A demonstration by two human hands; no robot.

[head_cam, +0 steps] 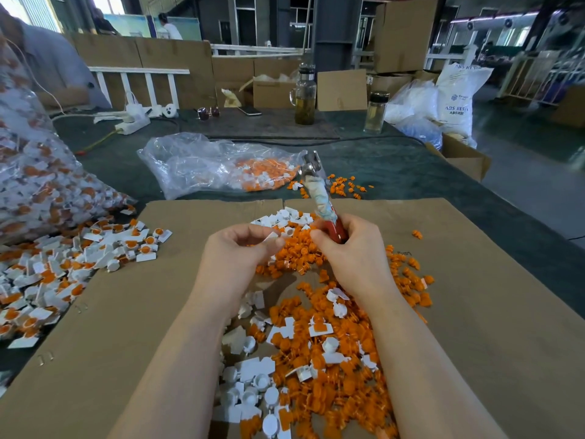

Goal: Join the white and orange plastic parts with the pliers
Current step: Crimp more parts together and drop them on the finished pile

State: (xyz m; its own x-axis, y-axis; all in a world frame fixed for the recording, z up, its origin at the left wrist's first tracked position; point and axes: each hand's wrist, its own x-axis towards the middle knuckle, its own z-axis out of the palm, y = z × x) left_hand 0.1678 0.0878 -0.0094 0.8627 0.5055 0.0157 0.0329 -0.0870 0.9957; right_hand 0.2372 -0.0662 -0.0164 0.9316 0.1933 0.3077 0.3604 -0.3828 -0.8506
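Already a good share looks done: joined pieces (79, 258), white with orange centres, lie heaped at the left edge of the cardboard (474, 327) and fill the bag (38, 185) beyond, though a large loose pile of orange parts (332, 359) and white parts (250, 369) between the forearms is, by my reckoning, unjoined. The left hand (234, 251) pinches a white part (271, 237) between curled thumb and fingertips, while the right hand (351, 248) has its fingers wrapped round the pliers (319, 198), head up and away from that part. This pairing seems barely begun: no orange part is visibly held, and whether the jaws are parted I cannot tell.
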